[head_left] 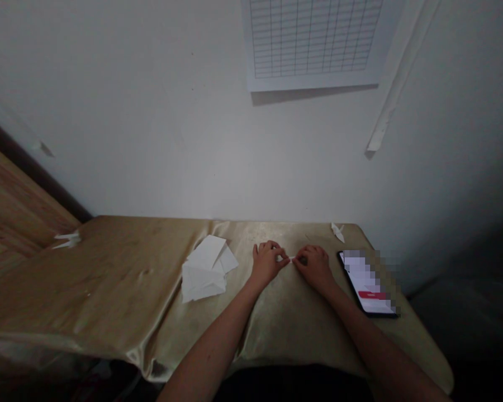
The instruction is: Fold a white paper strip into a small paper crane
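Observation:
My left hand (267, 261) and my right hand (314, 265) rest side by side on the gold satin tablecloth (121, 279), fingers curled. Together they pinch a small folded piece of white paper (285, 258) between them; most of it is hidden by my fingers. A loose stack of white paper sheets (206, 269) lies just left of my left hand. A smartphone (368, 282) with a lit screen lies right of my right hand.
A small folded white paper figure (337, 231) sits near the table's far right corner. More white paper scraps (68, 239) lie at the far left edge. A white wall with a gridded chart (314, 39) stands behind the table. Wooden furniture (12, 218) stands at the left.

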{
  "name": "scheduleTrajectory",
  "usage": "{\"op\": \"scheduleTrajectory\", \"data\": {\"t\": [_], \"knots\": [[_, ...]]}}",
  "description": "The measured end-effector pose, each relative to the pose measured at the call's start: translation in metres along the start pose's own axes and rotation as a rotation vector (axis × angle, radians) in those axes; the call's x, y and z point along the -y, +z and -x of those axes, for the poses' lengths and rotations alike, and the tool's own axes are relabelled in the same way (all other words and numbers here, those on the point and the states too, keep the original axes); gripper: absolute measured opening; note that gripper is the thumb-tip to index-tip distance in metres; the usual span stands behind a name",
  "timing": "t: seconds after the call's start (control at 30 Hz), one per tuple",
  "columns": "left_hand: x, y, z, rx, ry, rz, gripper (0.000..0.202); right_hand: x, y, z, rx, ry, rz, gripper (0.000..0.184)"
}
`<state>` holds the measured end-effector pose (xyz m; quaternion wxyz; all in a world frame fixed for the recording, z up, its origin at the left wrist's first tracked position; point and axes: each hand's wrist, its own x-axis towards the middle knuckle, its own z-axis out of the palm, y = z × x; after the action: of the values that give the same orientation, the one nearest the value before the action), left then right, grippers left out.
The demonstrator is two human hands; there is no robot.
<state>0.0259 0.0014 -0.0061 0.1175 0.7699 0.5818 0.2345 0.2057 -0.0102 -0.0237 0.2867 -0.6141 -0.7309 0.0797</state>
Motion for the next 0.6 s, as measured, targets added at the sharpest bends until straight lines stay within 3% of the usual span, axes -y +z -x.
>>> {"op": "scheduleTrajectory", "data": {"t": [0.27,0.6], "knots": [[-0.0007,-0.004,0.0017,0.026,0.017,0.011,0.018,-0.0036,0.0046,-0.003,0.007,0.034,-0.01,0.01],[-0.0047,0.0,0.0023,0.02,-0.071,0.008,0.016,-0.0003,-0.0033,-0.0023,0.008,0.07,-0.026,0.012]]}}
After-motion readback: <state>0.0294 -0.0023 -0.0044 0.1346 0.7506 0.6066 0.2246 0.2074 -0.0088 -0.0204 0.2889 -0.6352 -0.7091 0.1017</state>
